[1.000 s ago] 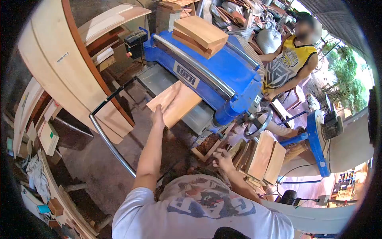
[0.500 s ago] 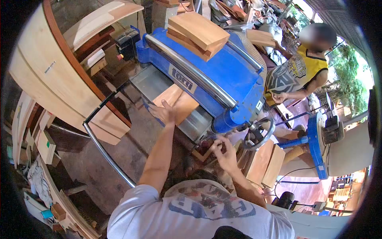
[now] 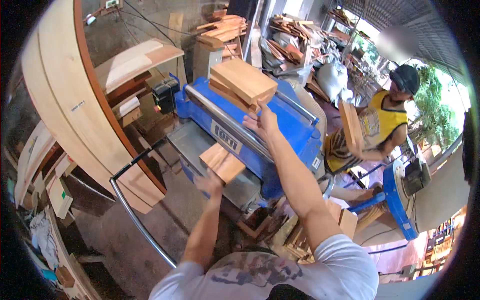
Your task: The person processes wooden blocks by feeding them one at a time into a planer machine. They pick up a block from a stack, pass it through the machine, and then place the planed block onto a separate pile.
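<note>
A wooden board [image 3: 226, 164] lies on the metal bed of the blue planer [image 3: 295, 125], its far end under the front roller and label. My left hand [image 3: 209, 184], blurred by motion, is at the board's near end with its fingers stretched out to the left. On top of the machine rests a small stack of thick boards [image 3: 244, 81]. My right hand [image 3: 263, 121] reaches up to the near right corner of that stack, fingers apart, fingertips right at the lower edge of the boards.
A co-worker in a yellow top [image 3: 382, 120] stands beyond the planer, holding a board [image 3: 351, 125]. More cut boards [image 3: 345, 220] are piled at my right. A curved metal bar [image 3: 142, 225] and large pale panels [image 3: 75, 110] stand at the left. Behind is a blue-framed motor unit [image 3: 400, 200].
My right hand has risen from beside the handwheel to the stack on top. The board on the bed shows less of its length. The co-worker has turned, and the view has tilted up.
</note>
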`<action>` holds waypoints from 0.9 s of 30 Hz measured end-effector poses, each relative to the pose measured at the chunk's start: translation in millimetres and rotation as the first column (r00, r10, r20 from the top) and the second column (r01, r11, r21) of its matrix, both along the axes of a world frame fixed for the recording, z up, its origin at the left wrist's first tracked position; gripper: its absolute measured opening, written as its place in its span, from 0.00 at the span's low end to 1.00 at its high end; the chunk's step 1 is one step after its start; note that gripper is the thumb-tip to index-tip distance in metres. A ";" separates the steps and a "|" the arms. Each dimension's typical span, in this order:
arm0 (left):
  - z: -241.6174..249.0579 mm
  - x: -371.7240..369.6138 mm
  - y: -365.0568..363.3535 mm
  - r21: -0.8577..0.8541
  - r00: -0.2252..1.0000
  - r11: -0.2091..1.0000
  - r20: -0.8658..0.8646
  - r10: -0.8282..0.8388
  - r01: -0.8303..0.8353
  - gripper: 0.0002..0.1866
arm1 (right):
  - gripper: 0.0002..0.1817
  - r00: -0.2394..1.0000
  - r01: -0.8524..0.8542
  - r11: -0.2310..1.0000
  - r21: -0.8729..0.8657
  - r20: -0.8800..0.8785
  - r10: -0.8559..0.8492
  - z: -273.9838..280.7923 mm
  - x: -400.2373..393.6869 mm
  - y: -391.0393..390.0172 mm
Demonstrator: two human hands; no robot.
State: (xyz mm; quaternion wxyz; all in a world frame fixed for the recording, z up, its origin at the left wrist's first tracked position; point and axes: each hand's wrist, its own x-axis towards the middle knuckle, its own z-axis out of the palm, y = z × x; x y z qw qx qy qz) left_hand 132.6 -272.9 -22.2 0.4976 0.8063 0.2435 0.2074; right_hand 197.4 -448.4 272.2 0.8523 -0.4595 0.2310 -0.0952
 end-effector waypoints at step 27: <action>225.5 -135.2 229.5 -0.783 0.686 -0.008 0.549 -0.476 0.621 0.45 | 0.12 0.933 -0.345 0.926 -0.153 0.053 0.357 -18.2 -205.0 18.7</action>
